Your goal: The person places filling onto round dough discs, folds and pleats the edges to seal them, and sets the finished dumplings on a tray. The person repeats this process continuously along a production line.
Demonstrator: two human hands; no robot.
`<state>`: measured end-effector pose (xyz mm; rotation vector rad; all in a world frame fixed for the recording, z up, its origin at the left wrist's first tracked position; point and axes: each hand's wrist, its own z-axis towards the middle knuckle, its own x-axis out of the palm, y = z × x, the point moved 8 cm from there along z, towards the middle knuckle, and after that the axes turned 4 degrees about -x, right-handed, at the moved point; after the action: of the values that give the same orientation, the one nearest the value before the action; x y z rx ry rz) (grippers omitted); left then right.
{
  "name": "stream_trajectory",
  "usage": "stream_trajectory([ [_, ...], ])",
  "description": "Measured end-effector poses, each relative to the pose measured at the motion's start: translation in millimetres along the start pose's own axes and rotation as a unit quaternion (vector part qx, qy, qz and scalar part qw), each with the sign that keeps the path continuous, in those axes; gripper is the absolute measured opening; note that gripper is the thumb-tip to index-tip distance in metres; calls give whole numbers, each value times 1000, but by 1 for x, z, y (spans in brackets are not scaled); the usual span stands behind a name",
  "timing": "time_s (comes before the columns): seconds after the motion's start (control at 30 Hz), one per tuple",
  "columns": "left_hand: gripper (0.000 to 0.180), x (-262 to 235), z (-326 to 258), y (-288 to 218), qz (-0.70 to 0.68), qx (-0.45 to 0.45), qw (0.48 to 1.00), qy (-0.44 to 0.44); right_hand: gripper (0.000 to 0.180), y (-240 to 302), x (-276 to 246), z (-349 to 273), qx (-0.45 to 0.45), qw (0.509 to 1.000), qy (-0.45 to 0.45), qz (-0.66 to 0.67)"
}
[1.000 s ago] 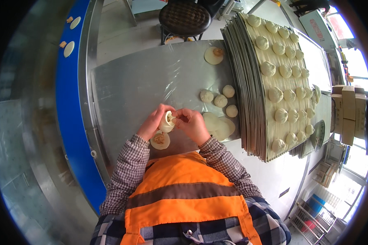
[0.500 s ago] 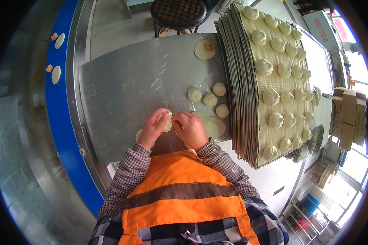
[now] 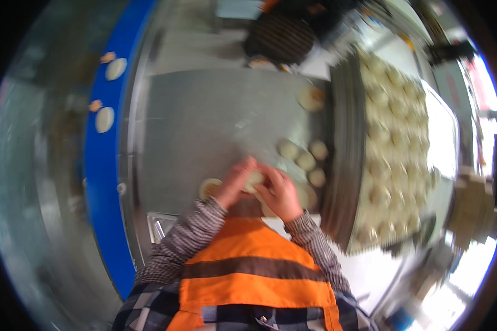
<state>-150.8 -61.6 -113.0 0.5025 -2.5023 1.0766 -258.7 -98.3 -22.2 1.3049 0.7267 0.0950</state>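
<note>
My left hand and my right hand meet over the near part of the metal table, both closed around a pale dough bun. The fingers of both hands cover part of it. Beside my left hand lies a round dough wrapper with a brownish patch at its middle. Flat dough wrappers lie partly behind my right hand. Several round buns sit grouped just beyond that hand. Farther off, another wrapper carries a lump of orange-brown filling.
To the right rises a stack of trays, its top one covered with rows of buns. Along the left runs a blue conveyor belt with dough discs and filling lumps. A dark stool stands beyond the table.
The whole view has shifted and blurred, with the scene lower and to the right. My right fingers have gone from pinching the dough's edge to cupping its side; both hands still hold it.
</note>
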Motion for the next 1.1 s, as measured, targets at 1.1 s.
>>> stream_trajectory([
  [1.1, 35, -431, -339, -17, 332, 231, 732, -548, 24, 146, 526, 310, -305, 797, 484, -194],
])
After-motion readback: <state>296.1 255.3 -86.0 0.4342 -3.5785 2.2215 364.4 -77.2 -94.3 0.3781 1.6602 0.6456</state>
